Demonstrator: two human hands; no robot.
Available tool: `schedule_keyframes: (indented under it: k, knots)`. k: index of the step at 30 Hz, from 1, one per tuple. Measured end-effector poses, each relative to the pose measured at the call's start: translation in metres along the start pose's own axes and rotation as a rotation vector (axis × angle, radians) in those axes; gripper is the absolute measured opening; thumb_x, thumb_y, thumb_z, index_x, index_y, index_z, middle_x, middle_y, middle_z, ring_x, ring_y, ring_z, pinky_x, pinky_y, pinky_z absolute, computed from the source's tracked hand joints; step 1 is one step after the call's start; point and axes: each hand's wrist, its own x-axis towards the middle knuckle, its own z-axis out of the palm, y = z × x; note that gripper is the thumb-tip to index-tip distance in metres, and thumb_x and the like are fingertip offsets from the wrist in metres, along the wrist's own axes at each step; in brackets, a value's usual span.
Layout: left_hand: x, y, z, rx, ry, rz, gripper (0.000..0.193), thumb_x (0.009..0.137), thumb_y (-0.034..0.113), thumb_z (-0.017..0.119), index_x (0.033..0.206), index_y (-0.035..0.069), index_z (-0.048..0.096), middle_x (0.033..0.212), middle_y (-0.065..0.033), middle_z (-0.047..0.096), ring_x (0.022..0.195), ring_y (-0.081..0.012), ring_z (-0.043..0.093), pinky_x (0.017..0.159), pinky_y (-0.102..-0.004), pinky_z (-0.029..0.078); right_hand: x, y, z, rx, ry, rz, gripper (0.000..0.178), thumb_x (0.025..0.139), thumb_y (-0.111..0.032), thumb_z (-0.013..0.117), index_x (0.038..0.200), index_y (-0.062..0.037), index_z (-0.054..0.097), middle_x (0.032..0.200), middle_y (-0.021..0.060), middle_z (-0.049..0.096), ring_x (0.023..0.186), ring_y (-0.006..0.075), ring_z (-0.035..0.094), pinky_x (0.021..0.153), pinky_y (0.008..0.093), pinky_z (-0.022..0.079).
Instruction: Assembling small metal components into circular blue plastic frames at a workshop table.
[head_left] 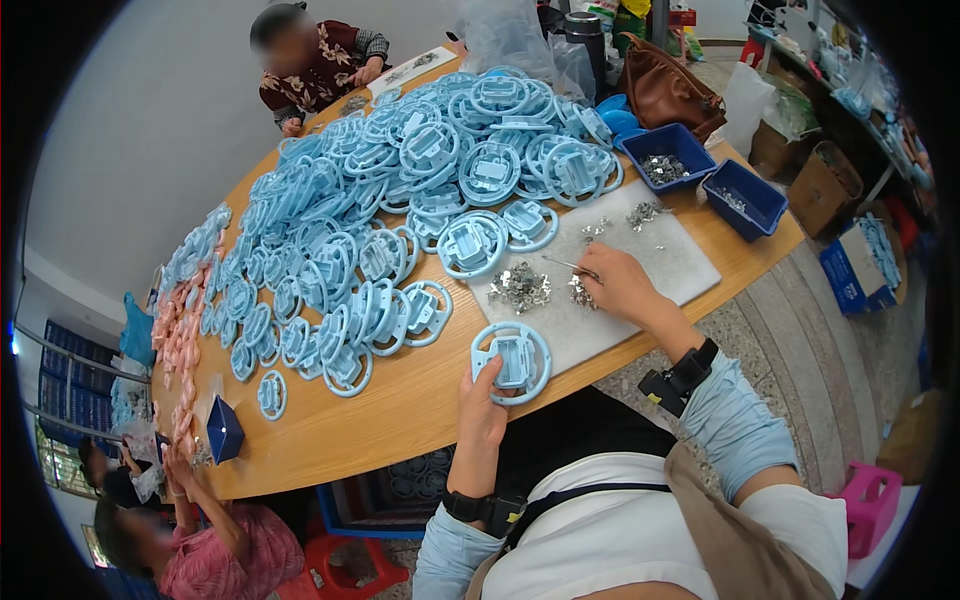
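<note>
My left hand grips a light-blue round plastic part by its rim near the table's front edge. The part is a ring with a box-shaped frame in its middle. Over the white board, my right hand is closed around thin metal tweezers, whose tip points left. Beneath the fingers of that hand lies a small heap of metal pieces. To its left spreads a larger pile of silvery metal pieces. Whether the tweezers hold a piece is too small to tell.
A big heap of light-blue round parts covers the table's middle, with pink parts at its left. Two dark-blue bins hold small metal pieces at the right. Co-workers sit at the far side and the left.
</note>
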Motion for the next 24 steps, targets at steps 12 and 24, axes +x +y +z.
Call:
schedule_keyframes:
  k: [12,24]
  knots:
    - [0.001,-0.003,-0.005,-0.010,-0.019,0.005,0.030,0.081,0.013,0.061,0.106,0.003,0.049,0.099,-0.0070,0.058,0.088,-0.0155,0.058,0.077,-0.0301,0.049,0.012,0.002,0.010,-0.263,-0.194,-0.094,0.008,0.072,-0.008,0.058,0.076,-0.0028,0.062,0.081,0.0112,0.052,0.072,0.0303,0.055,0.064,0.0380,0.045]
    - [-0.003,-0.002,0.004,0.099,0.041,0.040,0.026,0.085,0.018,0.058,0.105,0.004,0.048,0.094,-0.0055,0.057,0.082,-0.0148,0.059,0.066,-0.0309,0.052,-0.009,-0.061,0.036,0.433,-0.117,-0.187,0.012,0.074,-0.003,0.058,0.085,0.0002,0.061,0.072,0.0130,0.057,0.068,0.0274,0.057,0.061,0.0332,0.045]
